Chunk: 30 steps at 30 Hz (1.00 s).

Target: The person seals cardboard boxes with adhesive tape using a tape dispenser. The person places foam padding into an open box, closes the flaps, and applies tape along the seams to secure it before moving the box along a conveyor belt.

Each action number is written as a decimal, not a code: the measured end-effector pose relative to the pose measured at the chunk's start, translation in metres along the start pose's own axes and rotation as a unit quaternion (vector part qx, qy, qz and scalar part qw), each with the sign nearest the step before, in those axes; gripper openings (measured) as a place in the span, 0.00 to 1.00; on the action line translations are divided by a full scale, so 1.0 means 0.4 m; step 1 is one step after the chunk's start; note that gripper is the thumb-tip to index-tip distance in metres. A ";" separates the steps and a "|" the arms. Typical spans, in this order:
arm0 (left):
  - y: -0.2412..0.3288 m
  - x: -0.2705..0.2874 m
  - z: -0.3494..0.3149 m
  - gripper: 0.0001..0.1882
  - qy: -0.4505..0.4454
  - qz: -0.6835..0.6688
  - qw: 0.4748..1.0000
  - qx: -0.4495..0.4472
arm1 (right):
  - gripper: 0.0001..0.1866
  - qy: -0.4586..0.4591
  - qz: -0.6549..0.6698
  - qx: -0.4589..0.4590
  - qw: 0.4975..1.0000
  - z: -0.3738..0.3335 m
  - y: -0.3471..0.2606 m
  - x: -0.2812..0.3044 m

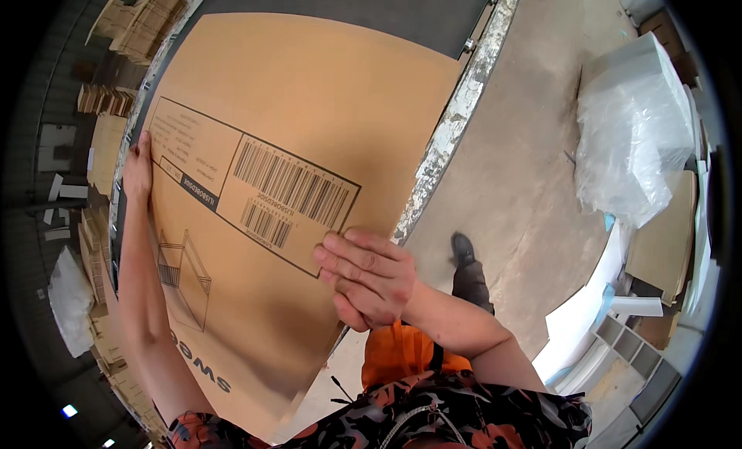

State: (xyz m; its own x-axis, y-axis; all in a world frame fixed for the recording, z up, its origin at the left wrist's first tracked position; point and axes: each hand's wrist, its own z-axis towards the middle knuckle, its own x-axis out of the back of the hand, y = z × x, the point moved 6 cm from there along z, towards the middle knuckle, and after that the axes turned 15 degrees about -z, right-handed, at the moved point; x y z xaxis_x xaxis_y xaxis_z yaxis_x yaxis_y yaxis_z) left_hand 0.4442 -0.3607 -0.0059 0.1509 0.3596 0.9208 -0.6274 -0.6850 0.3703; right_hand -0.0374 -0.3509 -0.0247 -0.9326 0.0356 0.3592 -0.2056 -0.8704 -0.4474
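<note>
A large flat brown cardboard box (309,86) lies in front of me, with a printed label panel, barcodes and a line drawing of furniture on its top. My left hand (139,171) holds the box's left edge, its fingers partly hidden over the side. Over the lower right corner of the label panel is my right hand (371,279), closed, its fingers bent and pressed together towards the thumb. Whatever may be between those fingertips is too small or hidden to make out. Under the box runs a dark conveyor belt (371,8).
A worn, paint-chipped rail (456,113) borders the conveyor on the right. Beyond it, on the concrete floor (525,163), stand a plastic-wrapped bundle (634,132) and leaning boards (661,240). Stacked cardboard (147,24) and a pale plastic bag (69,302) are at the left.
</note>
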 end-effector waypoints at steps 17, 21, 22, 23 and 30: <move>0.508 -0.068 -0.867 0.55 -0.231 0.043 0.928 -0.290 | 0.23 -0.024 -0.014 -0.302 0.953 -0.006 0.542 0.092; 0.544 -0.078 -0.844 0.54 -0.215 0.006 0.927 -0.308 | 0.24 -0.179 -0.003 -0.062 0.982 0.149 0.757 -0.216; 0.540 -0.070 -0.849 0.53 -0.216 -0.005 0.928 -0.302 | 0.24 -0.186 0.017 -0.051 0.981 0.195 0.720 -0.232; 0.541 -0.063 -0.851 0.53 -0.214 0.011 0.929 -0.302 | 0.25 -0.309 -0.005 -0.146 0.940 0.247 0.699 -0.257; 0.543 -0.050 -0.847 0.52 -0.195 -0.025 0.933 -0.302 | 0.26 -0.431 0.060 -0.375 0.819 0.261 0.732 -0.304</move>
State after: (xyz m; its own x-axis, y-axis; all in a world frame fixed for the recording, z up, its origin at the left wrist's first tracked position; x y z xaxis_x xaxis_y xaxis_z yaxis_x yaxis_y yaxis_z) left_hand 0.0461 -0.3019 0.0148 0.3849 0.0434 0.9219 -0.9099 -0.1497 0.3869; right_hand 0.0467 -0.6613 -0.1139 -0.4708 -0.6690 0.5751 -0.5525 -0.2847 -0.7834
